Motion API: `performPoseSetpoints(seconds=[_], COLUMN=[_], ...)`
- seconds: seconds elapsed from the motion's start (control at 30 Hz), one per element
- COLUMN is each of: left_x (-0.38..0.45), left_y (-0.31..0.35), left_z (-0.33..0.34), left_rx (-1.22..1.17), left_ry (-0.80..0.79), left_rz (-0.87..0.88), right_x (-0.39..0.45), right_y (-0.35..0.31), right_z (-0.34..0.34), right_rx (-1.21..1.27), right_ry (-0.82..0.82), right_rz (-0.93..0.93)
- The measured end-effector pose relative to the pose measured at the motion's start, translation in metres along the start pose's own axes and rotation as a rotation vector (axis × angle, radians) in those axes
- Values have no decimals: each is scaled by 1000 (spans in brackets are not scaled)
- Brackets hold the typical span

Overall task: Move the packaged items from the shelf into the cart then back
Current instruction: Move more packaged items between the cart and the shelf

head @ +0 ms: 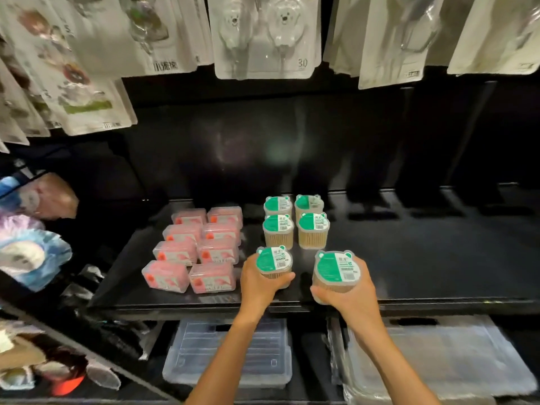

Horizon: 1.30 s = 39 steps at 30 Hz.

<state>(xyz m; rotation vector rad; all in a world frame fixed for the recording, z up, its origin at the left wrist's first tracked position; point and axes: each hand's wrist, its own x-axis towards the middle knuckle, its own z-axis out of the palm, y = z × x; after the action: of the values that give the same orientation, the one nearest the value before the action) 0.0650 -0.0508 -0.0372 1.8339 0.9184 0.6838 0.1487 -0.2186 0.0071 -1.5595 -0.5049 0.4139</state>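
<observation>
on the black shelf [409, 258], near its front edge, the left hand [260, 283] grips one clear green-lidded tub of wooden sticks [274, 263]; the right hand [349, 290] grips another green-lidded tub [336, 268], just in front of four more tubs [295, 220]

Above us hang blister packs [267, 36] on the dark back wall. Below we see clear plastic bins [230, 352]; soft pastel goods [27, 255] sit at left.

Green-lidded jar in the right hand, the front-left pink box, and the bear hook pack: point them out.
Green-lidded jar [336, 268]: head view, lid label.
Front-left pink box [165, 275]: head view, clear lid.
Bear hook pack [264, 33]: head view, blister front.
</observation>
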Motion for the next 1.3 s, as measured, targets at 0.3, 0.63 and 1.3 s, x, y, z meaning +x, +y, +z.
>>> performPoseSetpoints(seconds=[0.3,0.63,1.3], left_x=[16,23,-45], left_y=[-14,-17,-56], left_z=[19,22,-25], left_rx=[-50,-35,415], left_ry=[64,76,13], left_rz=[-91,-46,322], right_x=[27,29,24], right_y=[13,25,41], right_z=[9,9,13], right_rx=[-24,-32,-30], right_ry=[59,80,28], right_rz=[9,26,73])
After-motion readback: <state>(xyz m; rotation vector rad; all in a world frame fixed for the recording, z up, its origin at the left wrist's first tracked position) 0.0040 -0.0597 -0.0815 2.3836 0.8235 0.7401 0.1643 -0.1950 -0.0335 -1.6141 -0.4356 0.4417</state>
